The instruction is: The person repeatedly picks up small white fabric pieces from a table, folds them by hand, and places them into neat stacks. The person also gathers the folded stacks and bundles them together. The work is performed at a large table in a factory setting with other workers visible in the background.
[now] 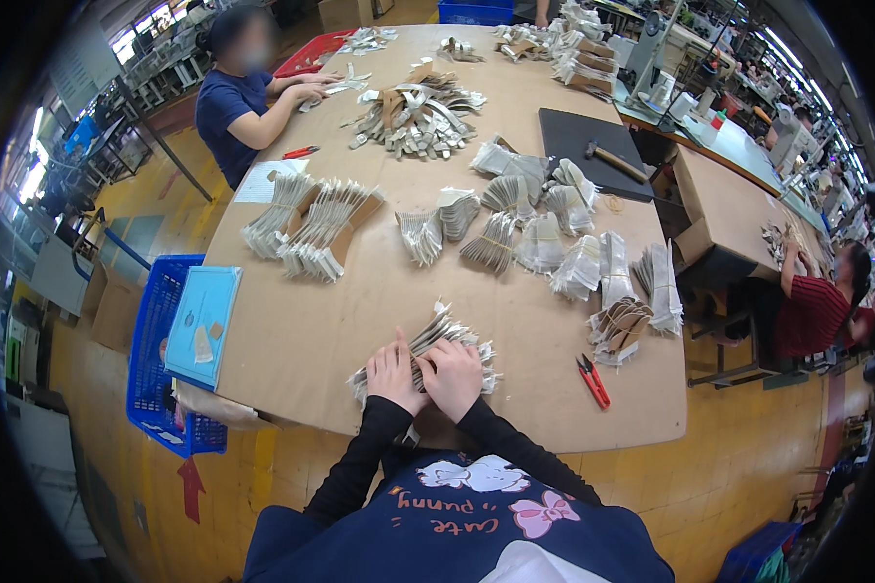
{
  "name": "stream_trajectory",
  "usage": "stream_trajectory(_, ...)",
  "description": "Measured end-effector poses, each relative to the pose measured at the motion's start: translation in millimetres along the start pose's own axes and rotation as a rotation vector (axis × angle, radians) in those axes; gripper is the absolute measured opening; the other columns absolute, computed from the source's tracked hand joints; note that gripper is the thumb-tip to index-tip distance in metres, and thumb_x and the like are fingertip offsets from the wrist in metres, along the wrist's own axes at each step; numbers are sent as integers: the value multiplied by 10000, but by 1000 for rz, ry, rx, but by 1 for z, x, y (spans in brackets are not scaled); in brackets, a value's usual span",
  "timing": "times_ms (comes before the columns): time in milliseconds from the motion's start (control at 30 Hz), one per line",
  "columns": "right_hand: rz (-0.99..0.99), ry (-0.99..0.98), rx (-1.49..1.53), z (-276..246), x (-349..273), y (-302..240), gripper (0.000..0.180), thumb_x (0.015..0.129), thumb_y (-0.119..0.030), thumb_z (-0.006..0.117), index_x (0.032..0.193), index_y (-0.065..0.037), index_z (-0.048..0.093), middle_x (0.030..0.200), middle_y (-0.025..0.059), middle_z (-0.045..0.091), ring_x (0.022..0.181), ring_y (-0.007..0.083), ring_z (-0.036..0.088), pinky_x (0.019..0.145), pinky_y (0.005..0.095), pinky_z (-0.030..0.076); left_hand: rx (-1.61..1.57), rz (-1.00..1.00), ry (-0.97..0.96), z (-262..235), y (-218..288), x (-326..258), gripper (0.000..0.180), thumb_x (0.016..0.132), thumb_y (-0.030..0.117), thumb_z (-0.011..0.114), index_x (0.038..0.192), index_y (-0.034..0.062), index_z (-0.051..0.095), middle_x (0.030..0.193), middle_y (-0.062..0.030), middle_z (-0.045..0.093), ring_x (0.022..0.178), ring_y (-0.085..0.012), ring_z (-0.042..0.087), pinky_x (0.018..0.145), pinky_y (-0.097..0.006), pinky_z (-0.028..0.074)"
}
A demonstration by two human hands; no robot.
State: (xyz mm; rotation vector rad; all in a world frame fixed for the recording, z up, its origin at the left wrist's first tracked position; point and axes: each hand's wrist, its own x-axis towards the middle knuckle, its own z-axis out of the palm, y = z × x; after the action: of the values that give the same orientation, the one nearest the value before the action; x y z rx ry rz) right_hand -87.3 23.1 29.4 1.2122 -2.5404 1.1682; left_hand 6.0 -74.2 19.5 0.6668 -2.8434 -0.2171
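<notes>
At the near edge of the table, both my hands are on a stack of thin grey-and-white cut pieces (441,328) standing on edge in a fanned row. My left hand (391,375) grips its left part, fingers laid over the top edges. Close beside it, my right hand (453,377) is closed around the middle and right part, its fingers bent. The ends of the stack stick out past both hands. What lies under my palms is hidden.
Tied bundles of similar pieces (496,243) and a loose heap (418,117) lie farther off. Red-handled thread snips (593,381) lie at right, a blue folder (204,316) at left. A hammer (616,160) rests on a black board (578,136). A co-worker (238,107) works at far left.
</notes>
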Motion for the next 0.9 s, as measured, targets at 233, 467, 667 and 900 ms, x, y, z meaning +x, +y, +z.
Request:
stream_trajectory(233,529,-529,1034,-22,7,12,254,1005,-277,580,886,-60,641,798,-46,561,817,114,576,734,316,432,-16,-31,-50,-12,7,0,1260,600,508,843,1551,-24,209,1297,-157,514,1238,-322,461,1077,-456,326)
stream_trajectory(467,671,-791,1412,-128,-8,35,311,1046,-316,533,1057,-21,630,623,-65,454,521,38,380,481,218,294,-242,148,-81,-32,20,-4,1125,546,438,850,1490,61,369,1309,-130,515,1263,-295,473,1086,-448,331)
stream_trajectory(667,540,-904,1620,-173,-22,73,709,1059,-510,385,1437,88,434,496,-76,373,394,33,273,396,208,202,-321,349,-104,-39,27,4,1027,549,448,820,1423,51,454,1234,-135,564,1183,-305,537,1038,-447,367)
stream_trajectory(900,935,-327,2479,-185,9,135,863,1039,-607,330,1502,116,244,521,-21,382,385,63,280,384,250,283,-733,568,-245,-46,42,1,1033,604,454,837,1459,44,425,1237,-173,583,1184,-330,552,1041,-442,360)
